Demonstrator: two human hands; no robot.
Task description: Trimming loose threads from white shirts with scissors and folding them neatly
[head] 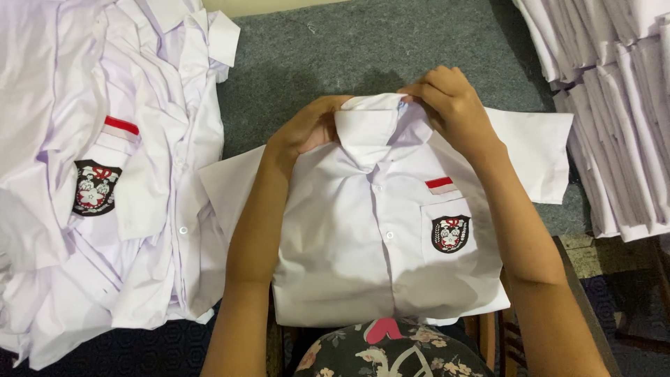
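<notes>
Left hand curls around the left side of the collar of a white short-sleeved cotton school shirt, its fingers tucked behind the collar fold and pinching the cloth there; right hand comes over the collar's far side, fingertips pressed together on the top edge of the collar, thumb out of sight behind the fabric; both forearms run down either side of the shirt front.

That shirt lies face up on the grey felt-covered table, buttoned down the middle with small white buttons, its body folded into a neat rectangle whose lower edge reaches the near edge of the table, just above the person's floral-print lap; both short sleeves stick out flat to the sides (the right one spreads wider than the left); the collar stands up, folded over into a soft point; a chest pocket carries a black shield-shaped badge with white and red stitching, and a small red-and-white strip sits just above the pocket.

To the left lies a loose heap of unfolded white shirts with the same badge, touching the left sleeve; at the right edge rises a stack of folded white shirts, near the right sleeve.
</notes>
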